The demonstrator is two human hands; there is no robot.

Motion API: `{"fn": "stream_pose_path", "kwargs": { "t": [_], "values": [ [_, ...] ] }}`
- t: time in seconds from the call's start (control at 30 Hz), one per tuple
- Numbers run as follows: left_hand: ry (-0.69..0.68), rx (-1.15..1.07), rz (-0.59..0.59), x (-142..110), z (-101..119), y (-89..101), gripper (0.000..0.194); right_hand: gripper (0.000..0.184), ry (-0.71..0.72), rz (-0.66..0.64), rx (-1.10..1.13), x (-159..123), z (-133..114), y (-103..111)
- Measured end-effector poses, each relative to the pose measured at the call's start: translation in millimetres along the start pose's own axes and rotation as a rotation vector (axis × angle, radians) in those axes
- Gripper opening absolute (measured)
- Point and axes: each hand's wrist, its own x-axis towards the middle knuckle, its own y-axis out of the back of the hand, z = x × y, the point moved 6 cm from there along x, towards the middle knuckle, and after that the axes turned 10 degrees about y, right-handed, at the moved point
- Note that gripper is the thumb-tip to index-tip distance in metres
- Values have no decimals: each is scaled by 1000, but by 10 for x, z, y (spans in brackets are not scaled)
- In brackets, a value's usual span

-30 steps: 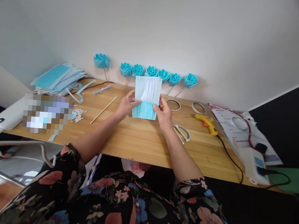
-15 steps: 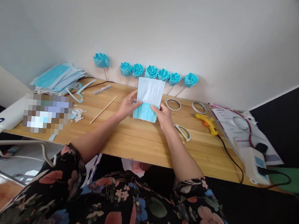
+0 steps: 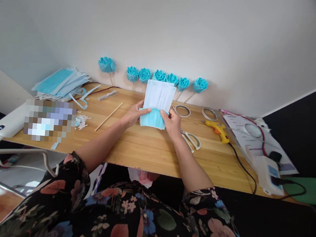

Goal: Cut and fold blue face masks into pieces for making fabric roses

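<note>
Between both hands, above the wooden table, I hold an opened-out face mask [image 3: 159, 96] with its upper part white and its lower part light blue. My left hand [image 3: 134, 115] pinches its left edge, thumb laid across the blue part and fingers behind. On the right edge my right hand [image 3: 173, 122] grips it the same way. The layers at the top sit slightly out of line. Behind the mask, several blue flowers [image 3: 132, 74] on sticks lean against the wall. Scissors [image 3: 196, 143] lie beside my right wrist, partly hidden by it.
A yellow glue gun [image 3: 220, 132] with a black cord lies right, near a power strip [image 3: 271, 172] and papers [image 3: 235, 121]. Two tape rolls [image 3: 175, 110] lie behind. Leftward are a wooden stick [image 3: 108, 116], stacked masks [image 3: 53, 83], scraps [image 3: 82, 122] and a white device [image 3: 8, 120].
The mask's top now tilts a little to the right and its layers have shifted apart there. My thumbs have moved slightly on the blue part. More of the scissors shows.
</note>
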Motion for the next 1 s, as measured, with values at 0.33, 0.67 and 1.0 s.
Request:
{"fn": "stream_pose_path", "kwargs": {
  "t": [0.33,0.67,1.0],
  "values": [
    [115,16,114,13,-71,95,51,36,7,16,20,11,-47,23],
    [89,17,128,17,-20,101,51,34,15,-32,26,18,-67,18],
    [103,15,77,-39,-16,36,57,34,14,-62,15,8,-88,1]
  ]
}}
